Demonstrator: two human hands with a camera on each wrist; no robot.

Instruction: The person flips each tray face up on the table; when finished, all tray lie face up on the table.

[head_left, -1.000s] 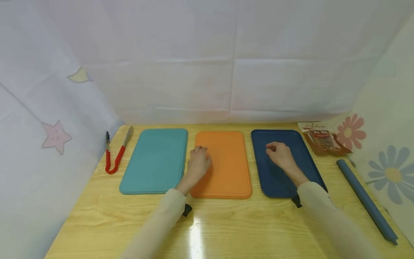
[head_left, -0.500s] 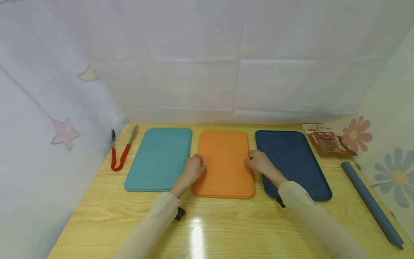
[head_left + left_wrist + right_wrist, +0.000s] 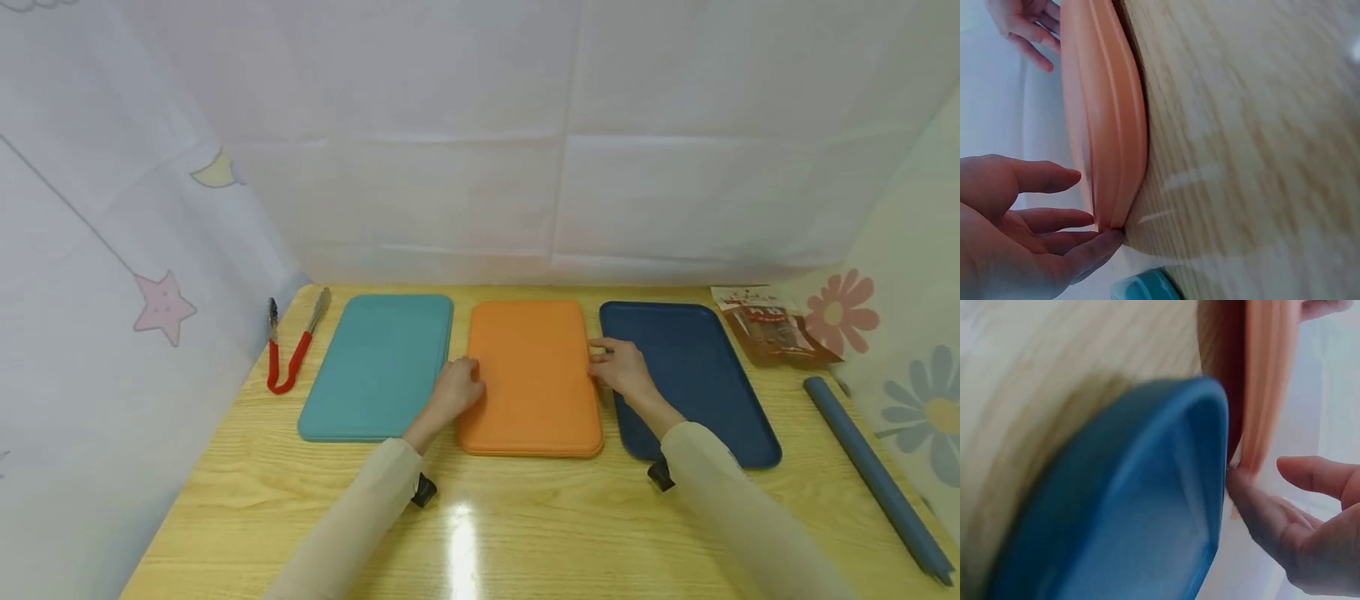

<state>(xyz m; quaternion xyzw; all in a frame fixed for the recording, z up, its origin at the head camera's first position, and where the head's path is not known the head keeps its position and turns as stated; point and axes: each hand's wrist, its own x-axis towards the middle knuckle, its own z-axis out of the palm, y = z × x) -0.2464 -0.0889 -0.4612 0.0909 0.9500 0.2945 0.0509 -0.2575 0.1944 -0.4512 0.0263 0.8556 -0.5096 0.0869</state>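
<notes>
In the head view a flat orange rectangular tray-like piece (image 3: pixel 536 375) with rounded corners lies in the middle. Its side, seen in the left wrist view, is ridged. My left hand (image 3: pixel 456 386) is at its left edge, fingertips touching the lower rim and the thumb held apart over the top. My right hand (image 3: pixel 622 367) reaches to the opposite edge, over the near-left part of the navy tray (image 3: pixel 690 358). Its fingertips meet the orange rim from below, the thumb raised away from it. A similar teal piece (image 3: pixel 382 367) lies to the left.
Red-handled tongs (image 3: pixel 285 375) lie at the far left of the wooden table (image 3: pixel 540 525). A brown food packet (image 3: pixel 772 329) sits at the back right, and a long grey-blue roll (image 3: pixel 873 475) along the right edge. A white curtain (image 3: pixel 450 167) hangs behind.
My right hand has come left from over the navy tray to the orange piece's right edge. The left hand has drawn back to its left edge. The view has shifted slightly left.
</notes>
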